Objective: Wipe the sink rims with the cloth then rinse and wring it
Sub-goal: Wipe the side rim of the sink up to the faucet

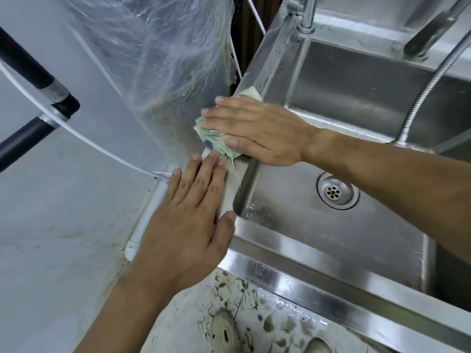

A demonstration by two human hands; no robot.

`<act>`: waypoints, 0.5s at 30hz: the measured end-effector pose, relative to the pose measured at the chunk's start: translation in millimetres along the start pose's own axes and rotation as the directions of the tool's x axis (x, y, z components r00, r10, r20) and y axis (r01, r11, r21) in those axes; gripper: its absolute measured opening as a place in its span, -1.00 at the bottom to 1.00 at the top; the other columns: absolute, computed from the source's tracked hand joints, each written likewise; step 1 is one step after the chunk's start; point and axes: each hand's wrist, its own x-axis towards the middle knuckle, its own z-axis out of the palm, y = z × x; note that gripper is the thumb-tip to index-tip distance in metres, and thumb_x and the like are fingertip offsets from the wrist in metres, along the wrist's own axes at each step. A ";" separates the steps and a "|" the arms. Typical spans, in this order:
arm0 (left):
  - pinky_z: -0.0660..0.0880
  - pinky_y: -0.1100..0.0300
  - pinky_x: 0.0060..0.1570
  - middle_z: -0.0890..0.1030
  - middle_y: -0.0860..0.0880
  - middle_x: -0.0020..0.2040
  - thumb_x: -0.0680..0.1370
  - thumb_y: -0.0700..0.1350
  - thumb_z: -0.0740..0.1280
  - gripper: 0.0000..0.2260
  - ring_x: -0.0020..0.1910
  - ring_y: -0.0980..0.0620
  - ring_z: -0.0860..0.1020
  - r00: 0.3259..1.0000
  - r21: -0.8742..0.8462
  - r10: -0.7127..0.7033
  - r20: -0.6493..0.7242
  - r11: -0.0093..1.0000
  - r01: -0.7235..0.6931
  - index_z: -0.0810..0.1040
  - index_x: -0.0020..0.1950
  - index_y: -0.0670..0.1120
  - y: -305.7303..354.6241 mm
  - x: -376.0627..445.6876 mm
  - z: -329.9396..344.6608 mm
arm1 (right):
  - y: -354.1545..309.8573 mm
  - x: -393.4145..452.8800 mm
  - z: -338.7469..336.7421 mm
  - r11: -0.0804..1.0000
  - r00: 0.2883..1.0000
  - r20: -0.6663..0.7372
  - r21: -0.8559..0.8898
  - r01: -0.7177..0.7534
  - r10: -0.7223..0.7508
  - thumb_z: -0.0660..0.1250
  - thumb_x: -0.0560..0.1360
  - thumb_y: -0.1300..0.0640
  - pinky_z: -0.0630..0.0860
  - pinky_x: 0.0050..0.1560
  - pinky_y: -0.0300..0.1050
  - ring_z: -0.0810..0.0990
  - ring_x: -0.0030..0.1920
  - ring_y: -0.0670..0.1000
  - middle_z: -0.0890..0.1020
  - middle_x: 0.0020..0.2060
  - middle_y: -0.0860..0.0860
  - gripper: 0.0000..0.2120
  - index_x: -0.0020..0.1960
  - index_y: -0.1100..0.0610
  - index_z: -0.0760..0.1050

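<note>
A stainless steel sink with two basins fills the right half of the view; its left rim runs from the near corner toward the far faucet. A folded green and yellow cloth lies on that rim. My right hand presses flat on top of the cloth, fingers stretched out to the left. My left hand lies flat on the rim just nearer to me, fingertips touching the cloth's edge, thumb at the basin's inner corner. The near basin's drain is bare.
A faucet base and a flexible metal hose stand at the far side. Clear plastic sheeting hangs left of the sink. A black pipe and a thin white tube cross the left. The floor below is littered with debris.
</note>
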 end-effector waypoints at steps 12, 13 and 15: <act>-0.11 -0.07 0.64 -0.01 -0.14 0.70 0.72 0.07 -0.06 -0.42 0.67 -0.14 -0.13 0.996 -0.007 0.003 -0.091 1.000 -0.003 -0.02 0.68 -0.19 -5.7 91.1 7.9 | 11.2 5.9 -3.9 0.823 0.842 -0.084 0.282 -0.493 0.533 -0.12 0.75 -0.06 -0.21 0.66 0.03 -0.22 0.66 -0.04 -0.04 0.68 -0.09 -0.49 0.69 -0.06 -0.05; -0.09 -0.10 0.64 0.01 -0.16 0.69 0.72 0.07 -0.06 -0.42 0.67 -0.17 -0.11 0.994 0.013 0.022 -0.103 1.000 -0.020 0.00 0.68 -0.20 -4.7 90.2 7.6 | 19.3 -2.1 -7.1 0.883 0.898 -0.060 0.220 -0.414 0.436 -0.11 0.76 -0.07 -0.24 0.66 0.01 -0.24 0.65 -0.06 -0.06 0.68 -0.08 -0.49 0.69 -0.08 -0.05; -0.04 -0.14 0.63 0.03 -0.18 0.69 0.72 0.06 -0.07 -0.42 0.67 -0.20 -0.07 0.993 0.040 0.038 -0.110 0.999 -0.033 0.01 0.68 -0.21 -4.1 92.3 6.9 | 42.4 -7.2 -12.6 0.952 0.958 -0.009 0.119 -0.282 0.285 -0.09 0.76 -0.08 -0.27 0.64 -0.07 -0.22 0.66 -0.07 -0.03 0.68 -0.06 -0.50 0.68 -0.07 -0.01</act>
